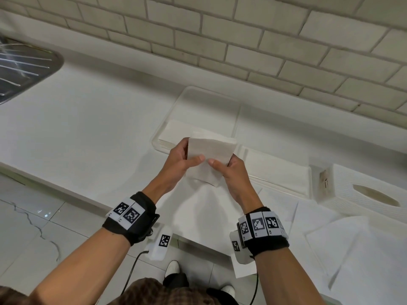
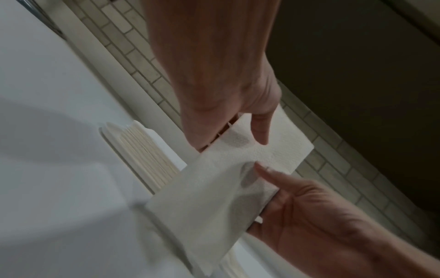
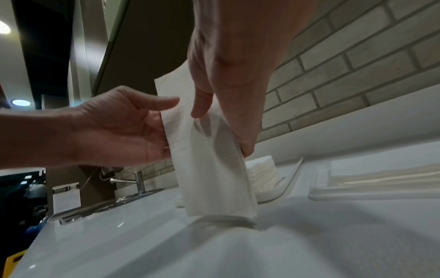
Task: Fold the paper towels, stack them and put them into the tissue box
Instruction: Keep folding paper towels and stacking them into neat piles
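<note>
I hold one folded white paper towel [image 1: 211,150] upright above the counter, its lower edge hanging free. My left hand [image 1: 193,160] pinches its left side, thumb in front and fingers behind. My right hand [image 1: 222,168] pinches the right side the same way. The thumbs nearly meet at the middle. In the left wrist view the towel [image 2: 226,178] runs between the left hand [image 2: 226,97] and right hand [image 2: 309,206]. Just behind, a stack of folded towels [image 1: 171,133] lies in a clear tray [image 1: 209,100]. The white tissue box [image 1: 363,190] lies on the counter at right, its oval opening facing up.
A flat white holder with more folded towels [image 1: 277,170] sits between tray and box. Unfolded sheets [image 1: 343,243] lie on the counter at right and under my hands. A steel sink [image 1: 26,69] is at far left, the tiled wall [image 1: 242,40] behind. The counter's front edge runs below my wrists.
</note>
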Available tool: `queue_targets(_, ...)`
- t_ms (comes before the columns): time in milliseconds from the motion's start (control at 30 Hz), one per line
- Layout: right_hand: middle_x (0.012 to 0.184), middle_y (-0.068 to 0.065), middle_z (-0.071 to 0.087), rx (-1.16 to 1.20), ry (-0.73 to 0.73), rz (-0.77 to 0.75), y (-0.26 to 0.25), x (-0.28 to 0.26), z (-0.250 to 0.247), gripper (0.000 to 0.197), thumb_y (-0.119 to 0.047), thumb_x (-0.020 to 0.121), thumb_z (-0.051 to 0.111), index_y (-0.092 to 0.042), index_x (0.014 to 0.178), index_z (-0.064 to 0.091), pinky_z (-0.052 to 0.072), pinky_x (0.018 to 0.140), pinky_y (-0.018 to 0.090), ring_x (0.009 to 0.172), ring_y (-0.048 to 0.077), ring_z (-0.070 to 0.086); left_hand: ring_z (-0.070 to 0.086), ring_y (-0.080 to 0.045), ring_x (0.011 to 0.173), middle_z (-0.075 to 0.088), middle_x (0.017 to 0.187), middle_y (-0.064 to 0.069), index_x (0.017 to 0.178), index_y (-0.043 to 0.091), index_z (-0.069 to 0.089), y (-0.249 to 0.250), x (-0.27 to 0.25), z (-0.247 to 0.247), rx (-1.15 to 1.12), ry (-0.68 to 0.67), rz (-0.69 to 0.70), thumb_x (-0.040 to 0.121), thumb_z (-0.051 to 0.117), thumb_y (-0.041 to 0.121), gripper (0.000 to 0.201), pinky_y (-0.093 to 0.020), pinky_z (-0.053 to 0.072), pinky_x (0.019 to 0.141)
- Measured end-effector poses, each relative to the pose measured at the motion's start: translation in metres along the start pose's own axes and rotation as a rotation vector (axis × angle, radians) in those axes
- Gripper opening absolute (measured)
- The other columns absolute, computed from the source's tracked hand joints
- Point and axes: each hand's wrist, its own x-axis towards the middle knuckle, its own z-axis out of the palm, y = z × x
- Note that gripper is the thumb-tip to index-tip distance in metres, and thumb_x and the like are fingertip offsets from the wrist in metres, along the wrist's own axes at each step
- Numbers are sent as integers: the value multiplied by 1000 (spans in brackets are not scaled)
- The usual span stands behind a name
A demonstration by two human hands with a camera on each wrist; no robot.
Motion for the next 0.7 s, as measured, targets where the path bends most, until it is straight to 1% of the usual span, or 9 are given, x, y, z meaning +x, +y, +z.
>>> queue_targets(67, 104, 1, 73, 26, -5, -15, -3, 0, -1, 33, -5, 82, 72, -15, 112, 64, 55, 72, 19, 92, 11, 71, 67, -17, 107, 68, 116, -5, 123, 14, 55, -4, -1, -3, 49, -7, -27, 81, 69, 6, 45, -24, 53, 83)
queue_targets(167, 106, 2, 72, -10, -12, -33, -10, 1, -1, 34, -4, 82, 72, -14, 114, 63, 55, 72, 20, 93, 13, 70, 68, -17, 108, 70, 116, -3, 118, 21, 60, -9, -1, -4, 135, -6, -23, 89, 64, 4, 34, -29, 53, 88)
queue_targets(267, 102, 3, 73, -113, 5, -76, -24, 0, -3, 30, -11, 83, 73, -10, 112, 66, 55, 71, 23, 87, 13, 70, 68, -22, 105, 71, 114, -7, 115, 19, 64, -3, 1, -3, 259, -8, 13, 91, 62, 12, 25, -36, 55, 90)
queue_targets(333, 89, 0, 71, -191, -11, -137, -39, -1, -8, 19, -17, 83, 74, -12, 100, 69, 52, 67, 23, 78, 12, 66, 70, -22, 98, 72, 108, -9, 113, 12, 65, 5, 4, -4, 377, -21, 40, 88, 63, 17, 25, -35, 54, 84)
queue_targets(367, 85, -1, 70, -220, -23, -157, -48, -2, -11, 17, -19, 82, 74, -12, 97, 70, 51, 66, 22, 76, 11, 65, 70, -17, 90, 72, 100, -6, 108, 10, 66, 9, 7, -6, 431, -27, 39, 88, 63, 17, 21, -32, 54, 78)
queue_targets(433, 84, 2, 72, -250, -47, -163, -61, -1, -17, 17, -17, 81, 75, -8, 95, 73, 52, 66, 22, 74, 11, 67, 64, -5, 72, 67, 83, 4, 92, 15, 66, 16, 11, -7, 519, -58, 33, 89, 64, 11, 5, -22, 47, 68)
queue_targets(467, 84, 4, 73, -296, -65, -150, -64, 1, -19, 18, -16, 80, 76, -7, 95, 73, 53, 67, 23, 74, 13, 68, 61, -4, 69, 65, 79, 5, 87, 18, 65, 17, 12, -7, 547, -79, 29, 88, 65, 10, 8, -21, 45, 66)
queue_targets(600, 81, 12, 70, -645, -148, -57, -55, 10, -23, 16, -19, 83, 69, -6, 90, 72, 48, 69, 35, 71, 20, 64, 68, -18, 80, 72, 89, -6, 94, 16, 70, 20, 15, -5, 570, -163, -7, 80, 73, 11, 15, -30, 51, 73)
queue_targets(700, 93, 7, 76, -487, -34, -35, -48, 9, -38, 13, -19, 86, 69, -12, 95, 75, 54, 80, 36, 85, 23, 72, 67, -14, 88, 71, 88, 2, 95, 23, 73, 25, 19, -26, 451, -90, -87, 75, 79, 13, 23, -21, 50, 80)
